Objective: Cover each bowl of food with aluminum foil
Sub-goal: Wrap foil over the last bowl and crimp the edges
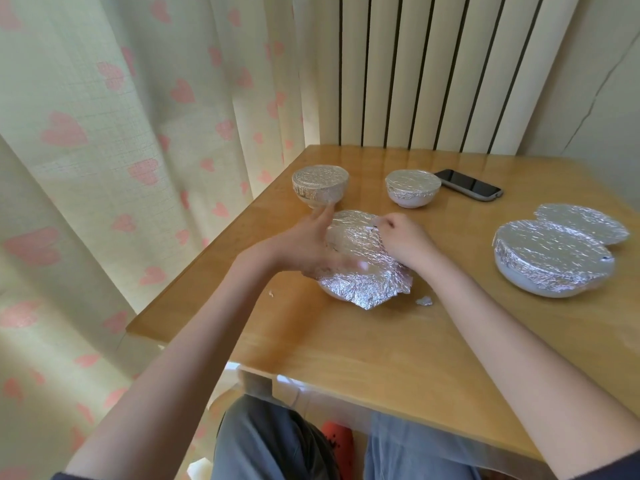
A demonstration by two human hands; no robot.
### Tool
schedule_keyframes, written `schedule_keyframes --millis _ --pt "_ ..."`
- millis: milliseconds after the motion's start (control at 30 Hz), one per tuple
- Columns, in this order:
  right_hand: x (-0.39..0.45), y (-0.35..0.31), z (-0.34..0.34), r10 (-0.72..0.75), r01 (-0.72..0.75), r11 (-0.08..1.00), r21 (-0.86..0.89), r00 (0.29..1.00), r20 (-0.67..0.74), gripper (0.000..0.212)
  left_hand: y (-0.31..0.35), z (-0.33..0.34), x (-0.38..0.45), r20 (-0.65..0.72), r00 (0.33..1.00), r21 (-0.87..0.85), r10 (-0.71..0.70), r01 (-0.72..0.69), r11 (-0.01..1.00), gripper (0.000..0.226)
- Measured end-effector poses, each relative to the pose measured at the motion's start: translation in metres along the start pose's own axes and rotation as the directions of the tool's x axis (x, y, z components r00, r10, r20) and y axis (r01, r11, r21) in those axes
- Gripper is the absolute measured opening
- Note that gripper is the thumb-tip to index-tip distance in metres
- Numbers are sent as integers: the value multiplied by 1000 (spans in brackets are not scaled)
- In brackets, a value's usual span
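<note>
Five foil-topped dishes on the pale wooden table [398,341], four apparently finished: two small white bowls [320,188] at the back, two wider white bowls [554,265] to the right, set aside out of the way. Nearest, centre-left, the last white bowl under a crinkled silver foil sheet [363,268], corner still sticking out at the front. Left hand [311,247] flat and relaxed against the foil's left side, probably steadying it. Right hand [398,237] curled, pinching the foil's far edge, likely to tuck it down. Black phone [467,184] well clear behind.
</note>
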State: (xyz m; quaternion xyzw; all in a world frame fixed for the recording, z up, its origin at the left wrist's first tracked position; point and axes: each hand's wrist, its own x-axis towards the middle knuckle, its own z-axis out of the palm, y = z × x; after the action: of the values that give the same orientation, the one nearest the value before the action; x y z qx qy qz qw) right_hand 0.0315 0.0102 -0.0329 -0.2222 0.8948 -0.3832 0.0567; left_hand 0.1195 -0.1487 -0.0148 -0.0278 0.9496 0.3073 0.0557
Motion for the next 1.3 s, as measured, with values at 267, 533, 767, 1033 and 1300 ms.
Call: schedule_keyframes --millis 267,533,767,1033,1300 --pt "-3 2 17 80 -78 996 43 995 -53 46 -11 21 29 -276 960 -269 -43 -34 963 48" --pt "1 4 22 84 -86 996 -13 990 -112 49 -14 22 33 -217 972 -357 -90 6 934 49" --pt "1 5 21 108 -109 994 -9 989 -104 50 -15 21 35 -205 973 -365 -108 26 931 49" --pt "-7 3 7 123 -118 992 40 984 -132 55 -21 14 32 -238 963 -415 -123 14 910 57" --pt "-21 3 33 174 -116 964 239 956 -238 39 -13 20 25 -241 970 -459 -34 -82 885 51"
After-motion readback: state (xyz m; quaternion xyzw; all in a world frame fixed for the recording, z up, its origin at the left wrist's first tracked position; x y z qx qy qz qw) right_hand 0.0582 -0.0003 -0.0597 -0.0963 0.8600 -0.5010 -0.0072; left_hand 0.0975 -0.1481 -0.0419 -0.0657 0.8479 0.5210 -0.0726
